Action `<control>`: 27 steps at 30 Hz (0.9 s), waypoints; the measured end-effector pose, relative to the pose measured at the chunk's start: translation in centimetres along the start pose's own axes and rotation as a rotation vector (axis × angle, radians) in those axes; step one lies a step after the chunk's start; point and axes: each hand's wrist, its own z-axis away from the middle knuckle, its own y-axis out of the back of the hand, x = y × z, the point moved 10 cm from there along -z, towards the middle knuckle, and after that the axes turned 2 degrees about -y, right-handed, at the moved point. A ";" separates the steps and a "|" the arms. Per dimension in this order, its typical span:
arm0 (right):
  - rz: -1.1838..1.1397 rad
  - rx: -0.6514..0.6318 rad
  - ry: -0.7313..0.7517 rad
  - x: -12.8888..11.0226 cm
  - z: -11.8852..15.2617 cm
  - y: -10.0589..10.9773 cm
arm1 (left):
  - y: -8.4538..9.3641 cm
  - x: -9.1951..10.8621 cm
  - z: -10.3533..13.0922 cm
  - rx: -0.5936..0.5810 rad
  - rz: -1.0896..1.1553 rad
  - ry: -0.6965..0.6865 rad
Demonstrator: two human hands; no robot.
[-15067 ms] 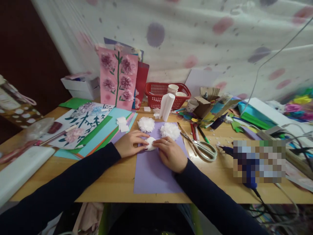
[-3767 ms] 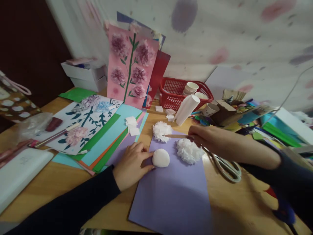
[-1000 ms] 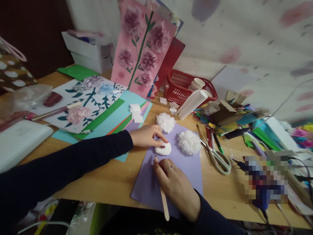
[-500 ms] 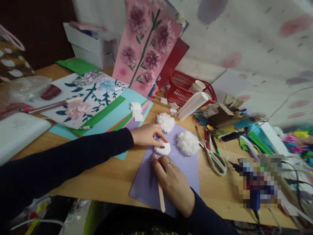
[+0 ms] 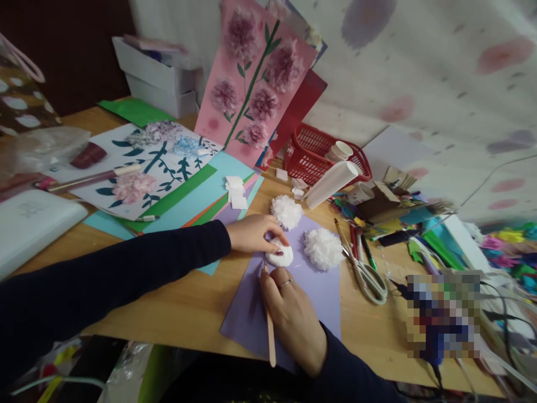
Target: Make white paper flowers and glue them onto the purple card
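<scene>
Against the purple paper (image 5: 239, 313), my left hand (image 5: 254, 234) keeps its thumb and fingertips pressed on a small white round pad (image 5: 282, 256). My right hand (image 5: 293, 313), with a ring on one finger, is closed around a flat wooden craft stick (image 5: 271, 341). The stick's upper tip is near the pad's left edge; I cannot tell whether they touch. Two fluffy white paper flowers (image 5: 323, 249) lie beyond the pad, one to its right and one above it.
Scissors (image 5: 371, 282), pens and a brush lie to the right, with a blurred-out glue gun (image 5: 436, 347) beyond. Behind are a red basket (image 5: 308, 159), a white paper roll (image 5: 331, 184) and a pink flower picture (image 5: 251, 78). Coloured sheets (image 5: 168, 218) and white squares (image 5: 236, 193) lie left.
My right hand has shifted slightly left, and the lower end of the craft stick has swung left with it. The left hand remains on the pad.
</scene>
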 end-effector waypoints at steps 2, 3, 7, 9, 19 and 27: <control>-0.009 0.001 -0.001 0.1 0.1 0.0 | 0.0 0.0 0.0 -0.001 -0.002 0.000; -0.007 0.000 -0.006 0.2 0.1 0.0 | 0.0 0.0 0.0 -0.001 -0.004 0.002; 0.035 0.006 -0.034 0.5 -0.1 -0.3 | 0.0 -0.1 0.0 0.001 -0.009 0.017; 0.075 0.003 -0.051 0.6 -0.3 -0.5 | 0.0 -0.1 0.0 -0.002 -0.011 0.016; 0.140 -0.150 -0.195 1.0 -1.9 -1.4 | -0.3 -0.2 -0.2 -0.021 -0.023 0.030; -0.027 -0.045 -0.021 0.3 0.5 -0.6 | 0.0 -0.2 0.0 -0.069 -0.048 0.034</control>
